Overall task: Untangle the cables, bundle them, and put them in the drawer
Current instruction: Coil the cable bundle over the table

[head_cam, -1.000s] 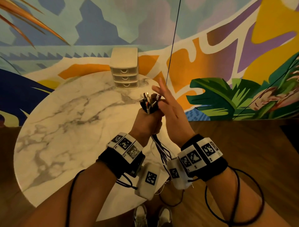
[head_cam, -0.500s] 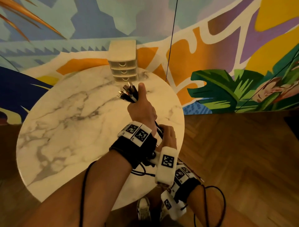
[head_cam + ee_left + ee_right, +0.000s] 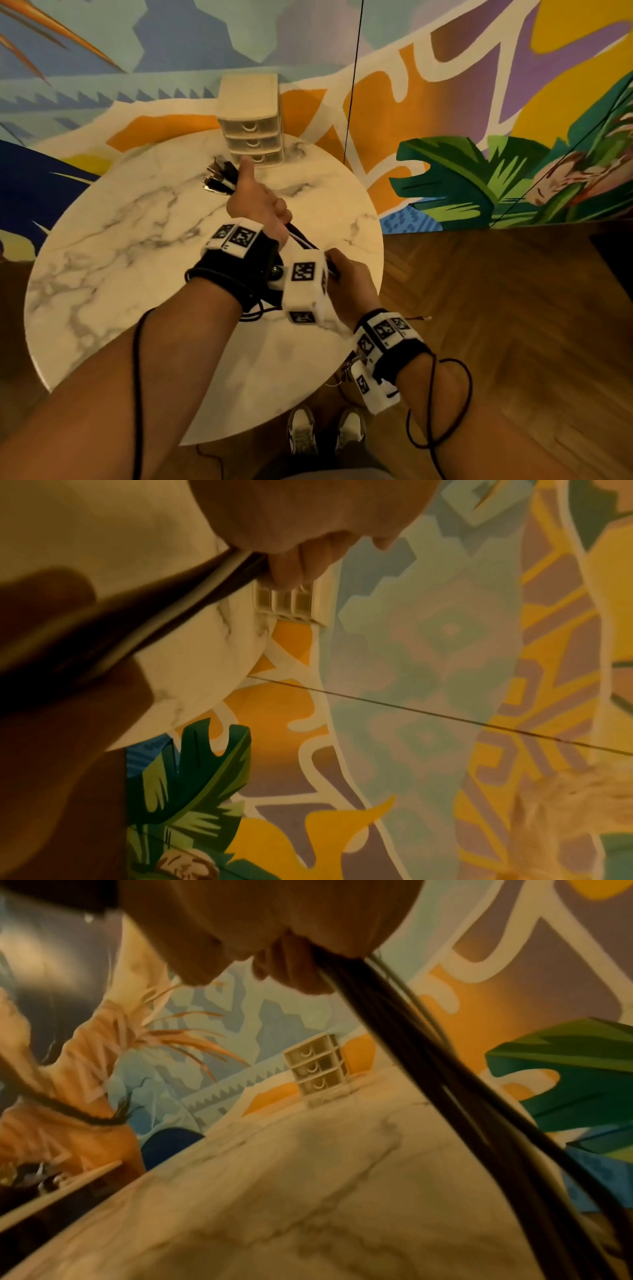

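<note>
Drawn further apart since half a second ago: left hand clenched on cables near desk far edge, beside drawer; right hand gripping tail at near right edge. Long axis taut between fists.

You've got two hands, one cable bunch, one three-drawer chest, one round table.
</note>
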The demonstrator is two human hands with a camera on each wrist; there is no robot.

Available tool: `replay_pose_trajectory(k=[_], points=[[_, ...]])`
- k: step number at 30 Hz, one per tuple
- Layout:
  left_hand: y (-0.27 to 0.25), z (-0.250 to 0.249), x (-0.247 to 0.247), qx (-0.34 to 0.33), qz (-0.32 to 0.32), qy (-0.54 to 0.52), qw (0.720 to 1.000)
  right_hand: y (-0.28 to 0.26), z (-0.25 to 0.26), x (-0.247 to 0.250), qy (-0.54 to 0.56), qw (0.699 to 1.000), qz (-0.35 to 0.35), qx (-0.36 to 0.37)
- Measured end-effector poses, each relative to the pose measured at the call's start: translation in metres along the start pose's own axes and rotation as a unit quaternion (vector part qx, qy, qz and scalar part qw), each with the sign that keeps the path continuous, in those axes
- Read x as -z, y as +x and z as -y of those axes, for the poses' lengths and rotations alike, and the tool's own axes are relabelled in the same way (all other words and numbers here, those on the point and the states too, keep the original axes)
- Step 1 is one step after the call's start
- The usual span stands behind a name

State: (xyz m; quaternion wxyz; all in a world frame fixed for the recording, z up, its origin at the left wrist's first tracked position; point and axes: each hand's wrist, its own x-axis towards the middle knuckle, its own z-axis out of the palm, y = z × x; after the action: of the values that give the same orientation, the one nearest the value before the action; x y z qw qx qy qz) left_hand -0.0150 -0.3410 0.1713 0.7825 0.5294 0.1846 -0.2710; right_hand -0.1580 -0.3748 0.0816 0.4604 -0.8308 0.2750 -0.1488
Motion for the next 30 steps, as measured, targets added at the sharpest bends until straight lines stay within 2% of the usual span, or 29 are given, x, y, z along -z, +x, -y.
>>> replay_pose_trajectory(k=[2,4,7,11,13,16,17,18,20,22,24,26,28,30], points=[[0.008,-0.009,0.009,-0.003,0.028,-0.007,1.0,-0.001,-0.013,0.007,0.009,0.999,0.041,-0.009],[0.013,-0.017,0.018,0.004,0.092,0.005,0.996,-0.007,-0.026,0.012,0.018,0.998,0.066,-0.012],[0.01,-0.023,0.026,-0.005,0.174,0.038,0.984,-0.02,-0.045,0.015,-0.035,0.995,0.088,-0.025],[-0.001,-0.021,0.023,-0.014,0.282,0.079,0.956,-0.01,-0.053,0.019,-0.072,0.986,0.105,-0.104],[-0.01,-0.023,0.02,-0.011,0.352,0.124,0.928,-0.001,-0.055,0.025,0.033,0.968,0.165,-0.187],[-0.015,-0.027,0.022,-0.007,0.417,0.163,0.894,0.001,-0.058,0.039,0.272,0.894,0.232,-0.268],[-0.014,-0.029,0.024,-0.008,0.414,0.16,0.896,0.001,-0.058,0.043,0.309,0.878,0.24,-0.275],[-0.013,-0.03,0.025,-0.011,0.4,0.15,0.904,-0.001,-0.057,0.044,0.313,0.878,0.238,-0.272],[-0.01,-0.028,0.023,-0.027,0.347,0.118,0.93,-0.002,-0.055,0.038,0.213,0.929,0.193,-0.234],[-0.01,-0.021,0.018,-0.052,0.283,0.083,0.954,-0.001,-0.053,0.025,0.045,0.979,0.119,-0.163],[-0.013,-0.013,0.01,-0.082,0.233,0.057,0.967,-0.005,-0.046,0.01,-0.029,0.996,0.03,-0.084],[-0.017,-0.007,0.002,-0.102,0.187,0.037,0.976,-0.015,-0.038,-0.008,-0.038,0.997,-0.067,0.001],[-0.021,-0.001,-0.005,-0.112,0.136,0.016,0.984,-0.025,-0.021,-0.025,-0.045,0.982,-0.164,0.077],[-0.021,0.004,-0.01,-0.115,0.088,-0.004,0.99,-0.025,-0.006,-0.038,-0.002,0.983,-0.156,0.098]])
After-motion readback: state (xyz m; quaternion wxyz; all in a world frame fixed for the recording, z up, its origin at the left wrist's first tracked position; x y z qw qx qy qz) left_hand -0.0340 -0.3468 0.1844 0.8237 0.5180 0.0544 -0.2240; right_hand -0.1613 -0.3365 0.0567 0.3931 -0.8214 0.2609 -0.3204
